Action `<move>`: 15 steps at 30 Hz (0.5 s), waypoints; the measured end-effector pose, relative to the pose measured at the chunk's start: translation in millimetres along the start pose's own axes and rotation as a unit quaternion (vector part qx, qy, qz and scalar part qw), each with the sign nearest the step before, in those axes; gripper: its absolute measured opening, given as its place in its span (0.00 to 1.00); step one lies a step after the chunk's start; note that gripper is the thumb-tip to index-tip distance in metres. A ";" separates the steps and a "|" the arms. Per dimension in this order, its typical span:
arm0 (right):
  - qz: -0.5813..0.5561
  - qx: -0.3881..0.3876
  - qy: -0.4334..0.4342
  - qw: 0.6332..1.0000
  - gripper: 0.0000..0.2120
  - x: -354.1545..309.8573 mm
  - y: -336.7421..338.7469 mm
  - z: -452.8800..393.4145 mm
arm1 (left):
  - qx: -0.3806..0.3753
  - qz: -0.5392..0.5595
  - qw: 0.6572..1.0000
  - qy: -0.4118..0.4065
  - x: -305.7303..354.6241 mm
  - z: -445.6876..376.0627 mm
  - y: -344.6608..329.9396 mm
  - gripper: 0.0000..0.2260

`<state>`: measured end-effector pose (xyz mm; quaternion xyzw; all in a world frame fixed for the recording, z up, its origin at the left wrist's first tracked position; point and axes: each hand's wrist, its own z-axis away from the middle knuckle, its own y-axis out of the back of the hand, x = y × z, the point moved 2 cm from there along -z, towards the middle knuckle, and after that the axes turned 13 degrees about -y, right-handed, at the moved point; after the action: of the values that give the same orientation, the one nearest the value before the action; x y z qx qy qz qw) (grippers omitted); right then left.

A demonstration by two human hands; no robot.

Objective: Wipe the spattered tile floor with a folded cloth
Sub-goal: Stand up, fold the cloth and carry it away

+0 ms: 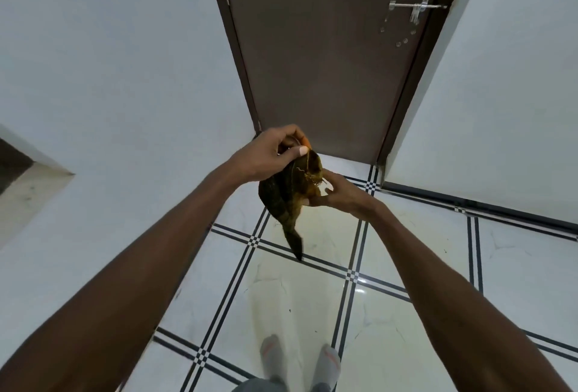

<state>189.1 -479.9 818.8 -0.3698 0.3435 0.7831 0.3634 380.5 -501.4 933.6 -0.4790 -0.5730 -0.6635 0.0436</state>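
A dark green and yellow-brown cloth (289,196) hangs bunched in the air between both hands, one corner trailing down toward the floor. My left hand (269,154) pinches its top edge from above. My right hand (339,193) grips its right side a little lower. The white tile floor (297,304) with black double-line borders lies below; a faint yellowish smear and a few dark specks show on the tiles in front of my feet.
A closed brown door (325,57) with a metal latch (416,8) stands straight ahead. White walls close in on the left (109,78) and right (500,94). My two feet in grey socks (300,360) stand on the tiles at the bottom.
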 end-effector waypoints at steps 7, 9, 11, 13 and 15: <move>-0.090 -0.012 0.037 0.995 0.18 -22.7 -20.5 -1.9 | 0.066 0.000 0.997 0.043 5.0 -0.7 59.8 0.09; -0.121 -0.011 0.039 0.992 0.20 -28.5 -31.0 1.3 | 0.102 -0.007 0.993 0.062 -3.5 -3.8 71.5 0.11; -0.173 -0.016 0.035 0.984 0.16 -34.5 -40.9 0.5 | 0.129 -0.009 0.989 0.071 -14.0 -6.0 75.8 0.12; -0.227 -0.014 0.008 0.974 0.14 -38.4 -48.8 -2.6 | 0.135 -0.012 0.988 0.072 -28.2 -5.2 69.0 0.13; -0.265 -0.005 -0.024 0.964 0.15 -39.6 -54.8 -7.5 | 0.141 -0.012 0.987 0.081 -45.3 1.8 53.2 0.14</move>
<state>255.0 -471.0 833.2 -0.4304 0.2206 0.6692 0.5642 438.2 -540.3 940.6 -0.4057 -0.6613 -0.6132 0.1486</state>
